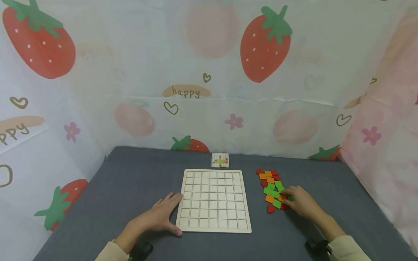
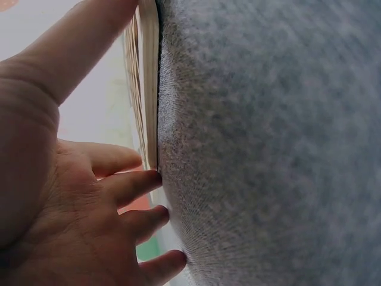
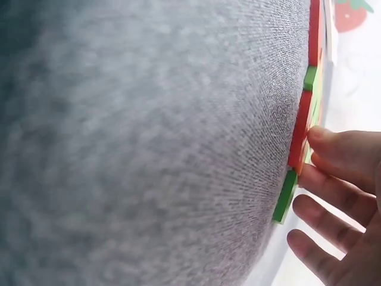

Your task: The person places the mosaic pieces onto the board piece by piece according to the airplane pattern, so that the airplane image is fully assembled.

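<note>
A pale wooden board (image 1: 213,201) marked with a grid of square recesses lies flat on the table. My left hand (image 1: 161,214) rests along its left edge, fingers spread, thumb at the near corner. The left wrist view shows that hand (image 2: 77,202) beside the board's side (image 2: 149,89). Right of the board lies a cluster of flat tiles: green squares (image 1: 271,186), orange squares (image 1: 269,198) and red rounded pieces (image 1: 271,209). My right hand (image 1: 300,201) reaches into its right side, thumb and fingertips touching tiles near a red piece (image 3: 302,128) and a green tile (image 3: 286,196).
A small card (image 1: 220,160) with a coloured pattern on a grid lies behind the board. Dark grey cloth covers the table (image 1: 143,177). A strawberry-printed curtain (image 1: 209,108) hangs at the back and both sides.
</note>
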A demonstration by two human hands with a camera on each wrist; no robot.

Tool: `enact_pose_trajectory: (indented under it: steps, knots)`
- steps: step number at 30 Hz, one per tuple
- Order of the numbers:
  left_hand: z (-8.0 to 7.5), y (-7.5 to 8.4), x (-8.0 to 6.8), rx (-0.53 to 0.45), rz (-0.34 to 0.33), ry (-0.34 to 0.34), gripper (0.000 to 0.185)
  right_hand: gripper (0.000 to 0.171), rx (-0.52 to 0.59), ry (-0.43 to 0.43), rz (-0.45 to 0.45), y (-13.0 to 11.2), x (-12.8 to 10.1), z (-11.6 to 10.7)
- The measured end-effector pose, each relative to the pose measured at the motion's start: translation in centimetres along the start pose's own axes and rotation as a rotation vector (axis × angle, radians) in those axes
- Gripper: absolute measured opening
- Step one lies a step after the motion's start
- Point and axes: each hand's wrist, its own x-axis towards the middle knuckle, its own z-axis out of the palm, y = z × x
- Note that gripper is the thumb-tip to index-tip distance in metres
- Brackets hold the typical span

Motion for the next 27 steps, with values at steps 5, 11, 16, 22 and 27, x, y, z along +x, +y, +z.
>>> enact_pose_trajectory:
  steps: [5,11,16,22,27]
  knots:
    - [-0.07,-0.03,-0.03,-0.004,0.014,-0.007,0.109,0.023,-0.029,0.020,-0.022,-0.09,0.21,0.18]
    - [-0.13,-0.18,-0.07,-0.002,0.023,-0.004,0.107,0.019,-0.046,0.005,-0.025,-0.02,0.74,0.16]
    - [-0.13,-0.34,-0.02,-0.001,0.024,-0.003,0.105,0.018,-0.029,-0.010,-0.027,0.07,0.78,-0.10]
    - [-0.10,-0.56,0.09,-0.003,0.025,-0.001,0.104,0.017,-0.011,-0.026,-0.033,0.14,0.61,-0.43]
    - [-0.18,-0.53,0.00,-0.003,0.027,-0.005,0.103,0.017,-0.013,-0.044,-0.053,-0.07,0.63,-0.57]
